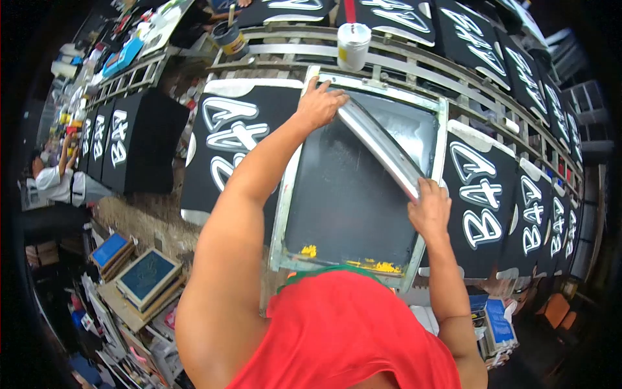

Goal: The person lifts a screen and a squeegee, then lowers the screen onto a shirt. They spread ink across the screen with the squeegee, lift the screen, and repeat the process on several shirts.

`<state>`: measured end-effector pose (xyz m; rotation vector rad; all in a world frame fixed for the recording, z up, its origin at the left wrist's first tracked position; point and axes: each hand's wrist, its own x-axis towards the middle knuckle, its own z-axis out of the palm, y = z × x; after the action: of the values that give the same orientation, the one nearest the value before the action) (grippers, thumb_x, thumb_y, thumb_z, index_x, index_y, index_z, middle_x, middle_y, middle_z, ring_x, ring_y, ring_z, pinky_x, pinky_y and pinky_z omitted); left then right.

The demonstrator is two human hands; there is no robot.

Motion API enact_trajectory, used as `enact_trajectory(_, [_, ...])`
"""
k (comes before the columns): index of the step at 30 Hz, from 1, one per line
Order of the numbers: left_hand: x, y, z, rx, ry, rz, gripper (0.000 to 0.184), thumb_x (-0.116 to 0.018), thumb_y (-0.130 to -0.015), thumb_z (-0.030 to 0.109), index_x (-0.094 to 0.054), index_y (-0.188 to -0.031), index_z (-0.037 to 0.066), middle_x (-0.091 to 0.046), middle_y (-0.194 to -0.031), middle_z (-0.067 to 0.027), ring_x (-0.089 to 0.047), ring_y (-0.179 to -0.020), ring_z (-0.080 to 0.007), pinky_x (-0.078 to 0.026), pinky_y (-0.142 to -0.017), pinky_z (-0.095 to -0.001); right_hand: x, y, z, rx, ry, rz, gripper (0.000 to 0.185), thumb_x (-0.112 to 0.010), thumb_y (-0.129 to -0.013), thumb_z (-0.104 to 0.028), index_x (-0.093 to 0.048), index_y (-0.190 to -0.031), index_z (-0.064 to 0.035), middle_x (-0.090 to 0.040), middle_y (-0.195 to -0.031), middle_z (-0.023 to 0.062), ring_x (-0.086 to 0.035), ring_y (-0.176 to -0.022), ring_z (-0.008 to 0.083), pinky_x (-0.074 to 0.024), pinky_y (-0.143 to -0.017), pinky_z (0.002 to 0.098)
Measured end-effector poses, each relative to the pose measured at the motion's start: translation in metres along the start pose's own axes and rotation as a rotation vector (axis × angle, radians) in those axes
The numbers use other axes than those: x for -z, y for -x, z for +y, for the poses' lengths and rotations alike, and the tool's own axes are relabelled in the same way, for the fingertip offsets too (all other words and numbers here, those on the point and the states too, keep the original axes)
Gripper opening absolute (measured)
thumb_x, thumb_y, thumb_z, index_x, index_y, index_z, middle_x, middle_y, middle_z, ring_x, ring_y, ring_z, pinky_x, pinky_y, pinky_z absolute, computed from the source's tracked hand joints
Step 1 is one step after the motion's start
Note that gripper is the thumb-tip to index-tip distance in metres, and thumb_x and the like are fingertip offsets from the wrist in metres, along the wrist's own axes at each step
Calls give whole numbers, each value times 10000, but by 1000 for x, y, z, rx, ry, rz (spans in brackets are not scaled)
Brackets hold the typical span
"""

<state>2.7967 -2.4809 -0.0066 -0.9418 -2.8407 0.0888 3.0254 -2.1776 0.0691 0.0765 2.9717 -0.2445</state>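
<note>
A long silver metal squeegee [382, 146] lies diagonally over the dark mesh of a printing screen [350, 194] with a pale, worn frame. My left hand [321, 104] is at the squeegee's upper end, its fingers over the frame's top left corner. Around the lower right end closes my right hand [430, 209], close to the frame's right rail. Yellow residue [379, 266] marks the screen's near edge. To the left is a black piece printed with white "BAD" lettering [236, 129]; a similar black piece [476, 194] lies to the right.
Behind the screen, a metal rail [291, 48] carries a white tub [354, 47] with a red handle and a dark bucket [229, 40]. More printed black pieces [476, 42] line the far table. Stacked framed screens [149, 277] stand lower left. Another person [55, 181] is at far left.
</note>
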Motion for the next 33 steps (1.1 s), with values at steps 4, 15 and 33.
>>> enact_trajectory(4, [-31, -20, -22, 32, -38, -26, 482, -583, -926, 130, -604, -1392, 251, -603, -1438, 33, -489, -1395, -303, -245, -1196, -590, -16, -38, -6, -35, -67, 47, 611, -759, -766, -141, -594, -1350, -68, -562, -1369, 110, -532, -1213, 339, -410, -992, 514])
enact_trajectory(15, [37, 10, -17, 147, 85, -52, 401, -738, -671, 215, -774, -1070, 222, -731, -965, -47, -623, -1091, -254, -290, -1144, -578, 6, -192, 78, 151, -26, 85, 412, -661, -731, -124, -765, -1129, -143, -747, -1044, 143, -689, -972, 348, -455, -852, 505])
enact_trajectory(33, [-5, -71, -29, 110, 15, -246, 432, -648, -806, 115, -748, -1198, 269, -691, -1159, -103, -606, -1198, -317, -260, -1209, -588, -30, -237, 121, 160, 19, -180, 444, -620, -756, -18, -667, -1192, -83, -736, -1060, 200, -699, -1060, 369, -516, -912, 529])
